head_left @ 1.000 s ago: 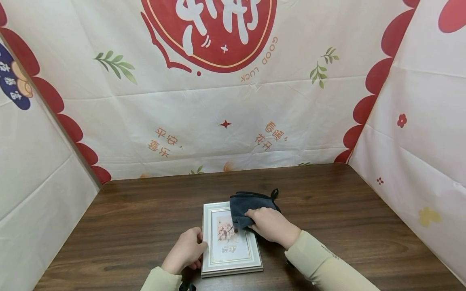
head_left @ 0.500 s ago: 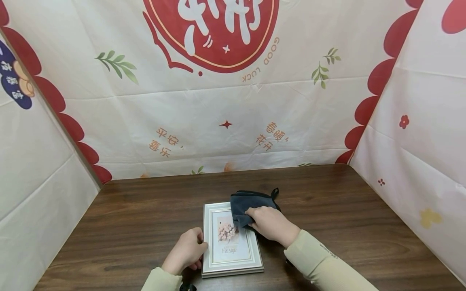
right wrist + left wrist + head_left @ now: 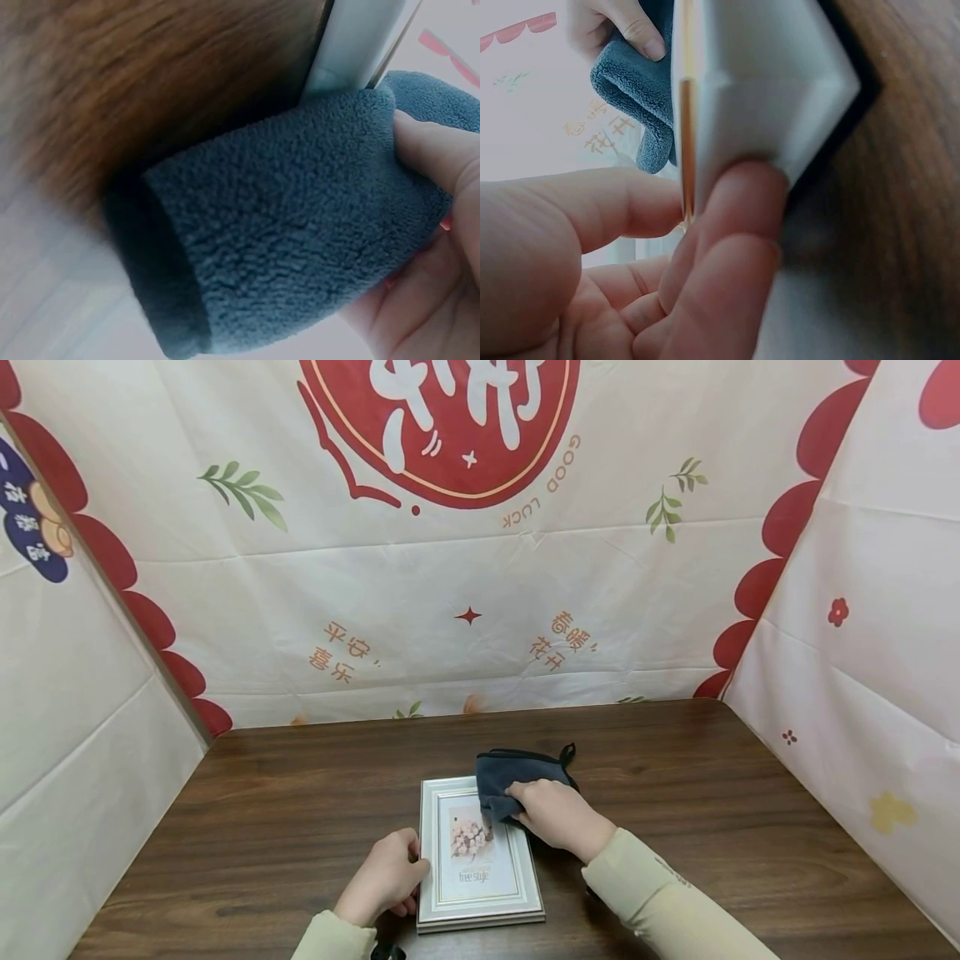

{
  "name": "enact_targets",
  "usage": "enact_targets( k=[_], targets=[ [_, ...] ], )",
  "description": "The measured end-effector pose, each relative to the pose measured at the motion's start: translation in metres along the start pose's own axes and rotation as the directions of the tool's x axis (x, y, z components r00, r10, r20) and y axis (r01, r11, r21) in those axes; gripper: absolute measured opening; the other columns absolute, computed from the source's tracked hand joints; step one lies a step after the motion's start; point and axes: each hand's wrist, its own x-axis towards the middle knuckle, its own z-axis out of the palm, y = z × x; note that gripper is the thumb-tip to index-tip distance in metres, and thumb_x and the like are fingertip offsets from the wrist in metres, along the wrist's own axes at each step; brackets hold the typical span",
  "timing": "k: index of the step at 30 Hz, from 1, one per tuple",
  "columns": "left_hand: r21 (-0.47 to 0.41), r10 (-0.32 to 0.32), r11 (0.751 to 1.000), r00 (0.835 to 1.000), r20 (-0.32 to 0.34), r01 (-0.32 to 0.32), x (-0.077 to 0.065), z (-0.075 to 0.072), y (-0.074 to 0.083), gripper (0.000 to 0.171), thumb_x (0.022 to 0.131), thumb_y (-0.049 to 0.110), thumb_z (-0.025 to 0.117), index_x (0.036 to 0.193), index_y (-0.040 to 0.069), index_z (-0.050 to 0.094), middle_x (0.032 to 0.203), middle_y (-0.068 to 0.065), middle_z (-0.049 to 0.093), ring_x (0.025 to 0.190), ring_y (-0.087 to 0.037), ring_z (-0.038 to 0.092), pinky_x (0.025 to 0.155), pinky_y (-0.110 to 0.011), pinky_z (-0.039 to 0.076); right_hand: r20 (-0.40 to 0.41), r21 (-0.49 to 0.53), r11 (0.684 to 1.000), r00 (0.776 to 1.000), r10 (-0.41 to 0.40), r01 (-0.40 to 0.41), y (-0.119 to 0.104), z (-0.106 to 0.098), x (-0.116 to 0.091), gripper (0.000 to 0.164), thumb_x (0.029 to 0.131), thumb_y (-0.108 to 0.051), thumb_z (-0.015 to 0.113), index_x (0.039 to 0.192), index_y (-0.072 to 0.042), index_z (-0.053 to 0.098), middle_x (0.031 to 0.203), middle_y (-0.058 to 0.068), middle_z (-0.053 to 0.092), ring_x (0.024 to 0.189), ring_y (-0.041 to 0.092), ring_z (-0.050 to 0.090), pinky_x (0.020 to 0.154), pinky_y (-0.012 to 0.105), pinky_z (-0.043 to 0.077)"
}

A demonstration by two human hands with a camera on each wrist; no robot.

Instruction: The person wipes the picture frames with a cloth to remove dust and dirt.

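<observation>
A white picture frame (image 3: 480, 893) with a flower print lies face up on the table near its front. My left hand (image 3: 382, 877) holds its left side; the left wrist view shows the thumb (image 3: 649, 201) at the front edge and fingers (image 3: 742, 199) against the side wall. My right hand (image 3: 558, 814) grips a folded dark blue-grey cleaning cloth (image 3: 502, 774) over the frame's upper right corner. Its thumb (image 3: 431, 146) presses into the fluffy fabric in the right wrist view. The cloth hides that corner.
The dark wood-grain tabletop (image 3: 300, 810) extends around the frame. A white printed cloth backdrop (image 3: 412, 585) rises behind the table, with side panels left and right. A black loop (image 3: 567, 753) sticks out from the cleaning cloth's far corner.
My right hand and the cleaning cloth have slid slightly toward the frame's far end, uncovering a bit more of the flower print. My left hand keeps its place on the frame.
</observation>
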Motion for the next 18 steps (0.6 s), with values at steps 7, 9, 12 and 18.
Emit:
enact_targets(
  k=[7, 9, 12, 18],
  targets=[
    [0.002, -0.004, 1.0, 1.0, -0.001, 0.004, 0.0004, 0.0001, -0.0005, 0.006, 0.076, 0.004, 0.048, 0.074, 0.004, 0.042, 0.05, -0.009, 0.051, 0.032, -0.012, 0.049, 0.031, -0.029, 0.043, -0.01, 0.002, 1.0, 1.0, 0.001, -0.001, 0.0015, 0.0016, 0.0039, 0.028, 0.081, -0.022, 0.064, 0.107, -0.013, 0.062, 0.1, 0.003, 0.065, 0.086, 0.02, 0.063, 0.07, 0.034, 0.052],
    [0.004, -0.004, 1.0, 1.0, -0.001, 0.004, 0.0004, 0.0, -0.0005, 0.006, 0.076, 0.004, 0.048, 0.074, 0.004, 0.042, 0.051, -0.009, 0.051, 0.032, -0.012, 0.049, 0.031, -0.029, 0.043, -0.017, -0.001, 1.0, 1.0, 0.0, 0.0, 0.002, 0.0024, 0.005, 0.027, 0.081, -0.021, 0.064, 0.107, -0.013, 0.062, 0.1, 0.003, 0.065, 0.085, 0.021, 0.063, 0.069, 0.034, 0.052],
    [0.007, -0.004, 1.0, 1.0, 0.001, 0.004, 0.0003, -0.0001, -0.0003, 0.006, 0.076, 0.004, 0.048, 0.074, 0.004, 0.042, 0.051, -0.01, 0.051, 0.032, -0.012, 0.049, 0.032, -0.029, 0.043, -0.019, -0.004, 1.0, 1.0, 0.004, -0.004, 0.0032, 0.0037, 0.0066, 0.028, 0.081, -0.022, 0.064, 0.107, -0.013, 0.062, 0.1, 0.003, 0.065, 0.086, 0.02, 0.063, 0.07, 0.034, 0.052],
    [0.013, -0.003, 1.0, 1.0, 0.006, 0.002, 0.0004, -0.0005, 0.0001, 0.006, 0.077, 0.005, 0.049, 0.074, 0.004, 0.043, 0.051, -0.01, 0.052, 0.032, -0.012, 0.049, 0.032, -0.029, 0.043, -0.019, -0.002, 1.0, 1.0, 0.006, -0.006, 0.0039, 0.0034, 0.0094, 0.028, 0.081, -0.021, 0.063, 0.107, -0.012, 0.062, 0.1, 0.004, 0.065, 0.086, 0.021, 0.062, 0.07, 0.034, 0.052]
  ],
)
